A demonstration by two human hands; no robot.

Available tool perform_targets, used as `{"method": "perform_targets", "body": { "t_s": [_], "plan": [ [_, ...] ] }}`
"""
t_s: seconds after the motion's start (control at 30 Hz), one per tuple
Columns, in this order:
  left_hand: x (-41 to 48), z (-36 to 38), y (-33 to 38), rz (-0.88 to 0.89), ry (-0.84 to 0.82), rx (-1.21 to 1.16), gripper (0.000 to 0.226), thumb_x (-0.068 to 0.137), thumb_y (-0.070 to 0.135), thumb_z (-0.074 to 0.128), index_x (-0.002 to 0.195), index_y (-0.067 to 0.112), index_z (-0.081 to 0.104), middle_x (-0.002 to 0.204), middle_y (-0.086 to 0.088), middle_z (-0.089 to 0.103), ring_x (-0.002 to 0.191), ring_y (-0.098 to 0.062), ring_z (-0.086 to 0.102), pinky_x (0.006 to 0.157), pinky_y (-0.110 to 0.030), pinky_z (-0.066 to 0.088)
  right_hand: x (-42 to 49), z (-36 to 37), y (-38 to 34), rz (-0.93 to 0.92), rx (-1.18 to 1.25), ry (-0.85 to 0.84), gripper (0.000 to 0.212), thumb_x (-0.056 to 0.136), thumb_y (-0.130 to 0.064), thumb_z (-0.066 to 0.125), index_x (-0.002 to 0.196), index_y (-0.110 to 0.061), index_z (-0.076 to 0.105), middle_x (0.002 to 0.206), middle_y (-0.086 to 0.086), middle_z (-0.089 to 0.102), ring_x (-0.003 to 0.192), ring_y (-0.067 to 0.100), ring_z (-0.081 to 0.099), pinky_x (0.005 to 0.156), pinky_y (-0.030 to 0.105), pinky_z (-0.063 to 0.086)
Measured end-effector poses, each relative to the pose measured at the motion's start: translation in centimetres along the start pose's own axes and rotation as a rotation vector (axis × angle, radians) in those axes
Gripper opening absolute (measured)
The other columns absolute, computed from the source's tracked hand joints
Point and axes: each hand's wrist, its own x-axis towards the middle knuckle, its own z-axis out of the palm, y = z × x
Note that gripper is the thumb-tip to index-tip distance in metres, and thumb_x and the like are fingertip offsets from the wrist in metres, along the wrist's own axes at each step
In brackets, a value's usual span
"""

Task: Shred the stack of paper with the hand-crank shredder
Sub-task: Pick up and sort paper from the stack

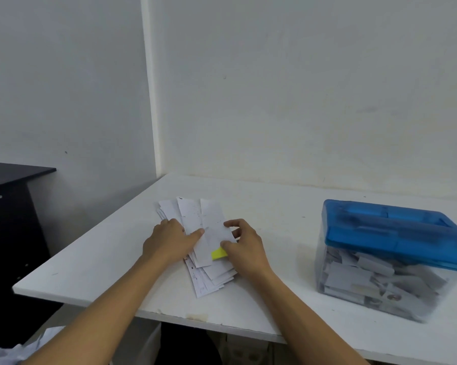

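Appears to be an office room. White counter (pixel 90 259) against painted white walls (pixel 274 88); dark desk (pixel 8 196) at 9 o'clock, paper shredder (pixel 393 233) at 3 o'clock.

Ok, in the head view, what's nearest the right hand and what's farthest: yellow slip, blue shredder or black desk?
1. yellow slip, at the right hand thumb, in the paper pile.
2. blue shredder, off to the right.
3. black desk, far off on the left.

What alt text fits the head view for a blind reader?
Two hands handle a fanned pile of paper strips on a white table: the left hand presses it, the right hand pinches one strip. A blue-lidded shredder, its clear bin holding scraps, stands to the right.
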Motion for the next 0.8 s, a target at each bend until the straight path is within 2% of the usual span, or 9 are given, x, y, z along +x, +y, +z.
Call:
{"method": "perform_targets", "body": {
  "t_s": [0.07, 0.2, 0.27, 0.43, 0.5, 0.6, 0.7, 0.73, 0.8],
  "plan": [
    [0.7, -0.1, 0.8, -0.059, -0.025, 0.03, 0.059, 0.075, 0.071, 0.061, 0.087, 0.013, 0.064, 0.099, -0.01, 0.068, 0.094, -0.029, 0.065, 0.066, -0.033, 0.045, 0.0, 0.0, 0.0, -0.002, -0.028, 0.006, 0.037, 0.09, -0.011, 0.057, 0.124, -0.025, 0.056, 0.09, -0.011, 0.057, 0.074, 0.005, 0.058, 0.054, 0.012, 0.039],
    [0.9, -0.6, 2.4, -0.126, -0.079, 0.01, 0.035, 0.085, 0.049, 0.069, 0.084, 0.019, 0.052, 0.097, -0.005, 0.063, 0.098, -0.029, 0.064, 0.073, -0.032, 0.047, 0.1, 0.3, 0.2, -0.005, -0.06, 0.03, 0.033, 0.093, -0.014, 0.055, 0.124, -0.024, 0.057, 0.088, -0.009, 0.057, 0.075, 0.003, 0.055, 0.052, 0.008, 0.037],
    [1.3, -0.6, 2.6, -0.139, -0.08, -0.045, 0.03, 0.087, 0.041, 0.067, 0.085, 0.013, 0.056, 0.093, -0.005, 0.062, 0.092, -0.029, 0.064, 0.072, -0.031, 0.048, 0.1, 0.3, 0.3, -0.007, -0.061, 0.044, 0.033, 0.094, -0.014, 0.055, 0.125, -0.024, 0.057, 0.088, -0.007, 0.06, 0.077, 0.003, 0.056, 0.055, 0.009, 0.038],
    [1.2, -0.8, 3.0, -0.128, -0.012, -0.243, 0.032, 0.096, 0.025, 0.062, 0.071, 0.009, 0.053, 0.07, -0.005, 0.055, 0.066, -0.02, 0.053, 0.053, -0.027, 0.035, 0.3, 0.1, 0.3, 0.018, 0.014, 0.066, 0.037, 0.091, -0.013, 0.06, 0.127, -0.023, 0.058, 0.084, -0.005, 0.064, 0.076, 0.007, 0.06, 0.068, 0.027, 0.052],
    [0.8, -0.9, 3.2, -0.168, 0.006, -0.323, 0.03, 0.098, 0.023, 0.06, 0.073, 0.009, 0.052, 0.074, -0.006, 0.055, 0.075, -0.025, 0.055, 0.059, -0.029, 0.039, 0.3, 0.1, 0.3, 0.034, 0.03, 0.065, 0.038, 0.091, -0.014, 0.06, 0.128, -0.024, 0.059, 0.083, -0.006, 0.065, 0.075, 0.011, 0.061, 0.071, 0.033, 0.056],
    [0.8, -0.7, 3.1, -0.241, -0.007, -0.425, 0.028, 0.099, 0.021, 0.057, 0.074, 0.011, 0.049, 0.086, -0.009, 0.058, 0.089, -0.032, 0.061, 0.082, -0.037, 0.054, 0.4, 0.0, 0.2, 0.037, 0.01, 0.055, 0.04, 0.091, -0.012, 0.056, 0.129, -0.024, 0.06, 0.082, -0.006, 0.062, 0.074, 0.013, 0.061, 0.073, 0.033, 0.057],
    [0.2, -0.8, 3.1, -0.2, 0.018, -0.329, 0.027, 0.1, 0.022, 0.054, 0.08, 0.004, 0.058, 0.077, -0.005, 0.054, 0.069, -0.019, 0.052, 0.066, -0.032, 0.046, 0.3, -0.1, 0.1, 0.033, -0.002, 0.033, 0.042, 0.092, -0.011, 0.054, 0.131, -0.024, 0.06, 0.084, -0.006, 0.062, 0.074, 0.009, 0.06, 0.071, 0.026, 0.052],
    [0.1, -0.9, 3.1, -0.184, 0.021, -0.322, 0.025, 0.1, 0.022, 0.055, 0.084, 0.004, 0.063, 0.075, -0.004, 0.054, 0.068, -0.019, 0.05, 0.066, -0.032, 0.046, 0.2, -0.1, 0.0, 0.034, -0.005, 0.025, 0.042, 0.091, -0.011, 0.053, 0.131, -0.025, 0.06, 0.084, -0.007, 0.061, 0.074, 0.008, 0.059, 0.069, 0.024, 0.05],
    [-0.2, -1.0, 3.0, -0.188, 0.015, -0.398, 0.025, 0.097, 0.023, 0.062, 0.088, 0.002, 0.07, 0.081, -0.007, 0.062, 0.079, -0.026, 0.06, 0.079, -0.035, 0.054, 0.2, -0.1, 0.0, 0.035, -0.013, -0.003, 0.043, 0.091, -0.012, 0.053, 0.131, -0.026, 0.06, 0.085, -0.008, 0.06, 0.074, 0.005, 0.058, 0.066, 0.019, 0.045]
  ]
}}
